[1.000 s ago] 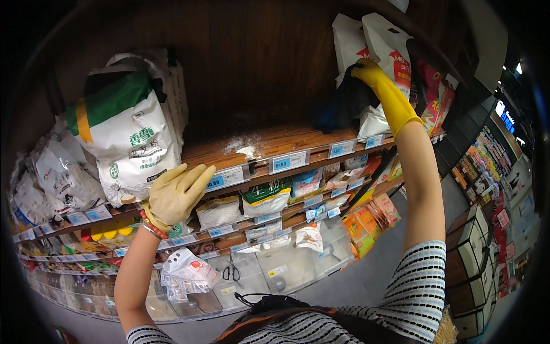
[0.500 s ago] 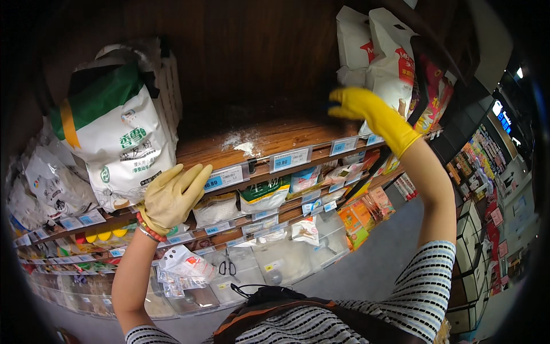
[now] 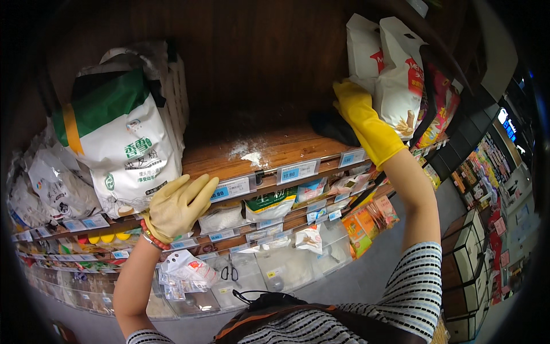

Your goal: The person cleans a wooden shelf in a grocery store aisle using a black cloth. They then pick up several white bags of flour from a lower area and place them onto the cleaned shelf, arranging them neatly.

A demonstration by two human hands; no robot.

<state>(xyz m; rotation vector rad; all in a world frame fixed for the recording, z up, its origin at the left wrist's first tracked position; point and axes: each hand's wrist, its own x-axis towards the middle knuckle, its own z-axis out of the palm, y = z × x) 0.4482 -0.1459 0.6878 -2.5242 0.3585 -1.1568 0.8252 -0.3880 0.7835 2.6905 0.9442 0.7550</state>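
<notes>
My left hand (image 3: 179,209), in a cream rubber glove with a red bead bracelet at the wrist, rests on the shelf's front edge. Its fingers lie stretched out beside a large white and green flour bag (image 3: 129,140). My right hand (image 3: 361,112), in a yellow rubber glove, reaches in at the right, against the side of two tall white bags with red print (image 3: 401,80). Its fingers look extended, their tips partly obscured against the bags. A dark cloth (image 3: 332,127) lies crumpled on the shelf beside the yellow glove. White powder (image 3: 251,156) is spilled on the brown wooden shelf (image 3: 292,148).
Price tags (image 3: 298,171) line the shelf edge. Lower shelves hold small bags, among them a green and white one (image 3: 268,207). Clear bins (image 3: 286,261) sit below, with scissors (image 3: 229,272) on one. More white bags (image 3: 54,178) stand at the left. A pink bag (image 3: 441,114) stands far right.
My right hand has moved in against the white bags, and the dark cloth now lies on the shelf beside it. My left hand stays on the shelf edge. The view has shifted slightly.
</notes>
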